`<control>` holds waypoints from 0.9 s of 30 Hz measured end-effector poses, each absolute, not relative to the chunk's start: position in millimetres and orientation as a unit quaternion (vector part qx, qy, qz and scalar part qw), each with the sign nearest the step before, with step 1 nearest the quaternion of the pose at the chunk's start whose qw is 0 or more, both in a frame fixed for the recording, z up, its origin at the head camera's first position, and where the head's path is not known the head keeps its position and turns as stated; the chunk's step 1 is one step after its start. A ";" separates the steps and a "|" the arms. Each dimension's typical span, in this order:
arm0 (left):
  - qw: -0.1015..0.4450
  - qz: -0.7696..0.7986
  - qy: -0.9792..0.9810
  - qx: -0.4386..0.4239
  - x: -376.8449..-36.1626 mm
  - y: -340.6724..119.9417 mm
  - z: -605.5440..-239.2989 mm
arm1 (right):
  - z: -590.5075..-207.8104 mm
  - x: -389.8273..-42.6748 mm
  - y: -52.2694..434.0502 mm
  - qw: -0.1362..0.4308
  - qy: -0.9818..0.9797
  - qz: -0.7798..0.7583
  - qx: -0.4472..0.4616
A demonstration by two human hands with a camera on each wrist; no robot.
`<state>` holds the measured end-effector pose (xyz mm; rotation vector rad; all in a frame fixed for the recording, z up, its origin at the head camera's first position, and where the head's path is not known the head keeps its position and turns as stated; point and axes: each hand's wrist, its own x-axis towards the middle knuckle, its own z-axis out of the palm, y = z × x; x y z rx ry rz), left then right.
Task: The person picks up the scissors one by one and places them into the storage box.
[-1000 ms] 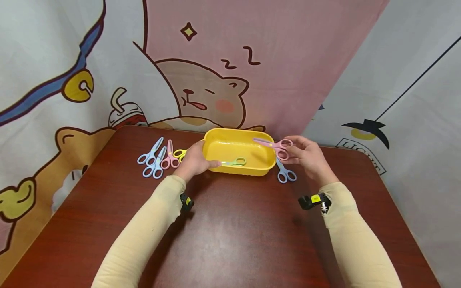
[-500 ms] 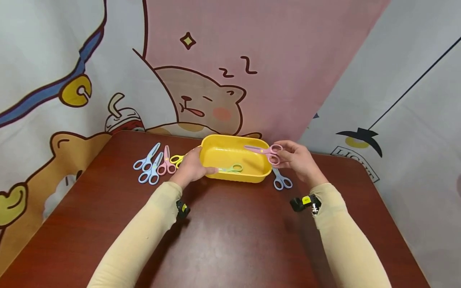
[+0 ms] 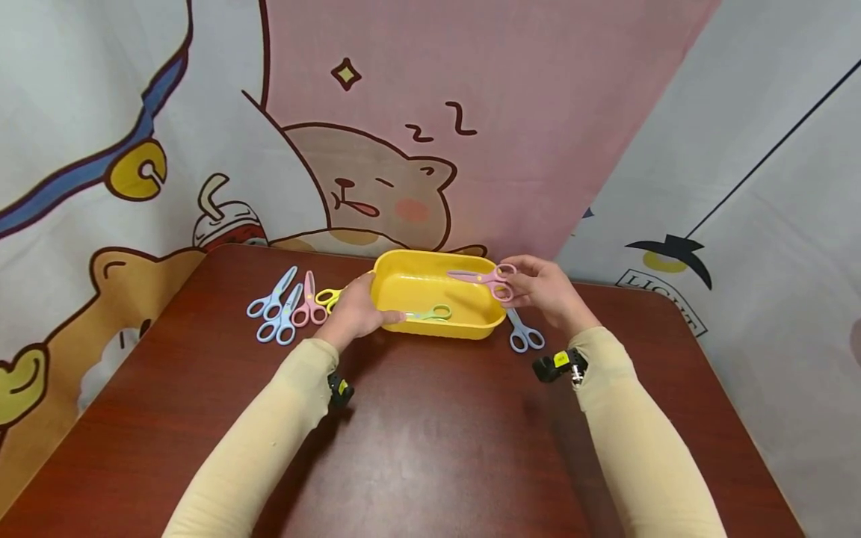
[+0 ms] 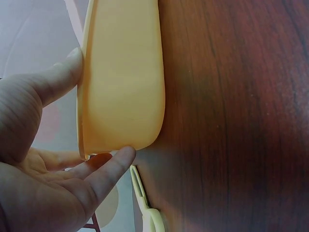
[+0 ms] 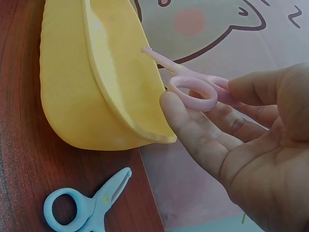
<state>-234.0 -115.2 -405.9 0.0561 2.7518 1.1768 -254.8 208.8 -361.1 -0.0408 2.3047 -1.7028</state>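
My right hand (image 3: 541, 290) pinches a pair of pink scissors (image 3: 486, 278) by the handle loops, thumb on one side and fingers on the other. Their blades point left over the right end of a yellow plastic bin (image 3: 430, 330). At the bin's left end, my left hand (image 3: 356, 310) grips its corner, with the thumb at the rim and the fingers along the outer wall (image 4: 120, 72). Green-handled scissors (image 3: 437, 313) lie inside the bin by the near wall, their tips close to my left thumb. Blue scissors (image 5: 89, 205) lie on the table below my right hand.
Left of the bin, two blue scissors (image 3: 272, 298) and pink scissors (image 3: 309, 302) lie on the brown table (image 3: 430, 433). Yellow scissors (image 3: 327, 299) lie partly hidden behind my left hand. A cartoon-printed cloth (image 3: 525, 149) hangs behind the table's far edge.
My right hand has moved left with the pink scissors, bringing their blades further over the bin. The left hand keeps its hold on the bin. The head view has shifted slightly.
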 end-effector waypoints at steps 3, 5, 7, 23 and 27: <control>0.070 0.392 0.917 0.021 -234.4 -115.2 -405.4 | -360.9 -258.2 207.4 0.141 0.799 -0.585 -0.012; 0.070 0.391 0.917 0.022 -234.6 -115.2 -405.4 | -361.3 -260.3 206.3 0.144 0.800 -0.583 -0.012; 0.073 0.392 0.917 0.018 -234.6 -115.0 -405.1 | -361.7 -262.1 204.8 0.148 0.799 -0.582 -0.014; 0.082 0.387 0.918 0.012 -235.4 -115.8 -406.8 | -362.5 -271.9 191.5 0.184 0.807 -0.560 -0.032; 0.084 0.386 0.918 0.008 -236.4 -115.6 -407.7 | -363.6 -273.6 187.5 0.186 0.807 -0.559 -0.029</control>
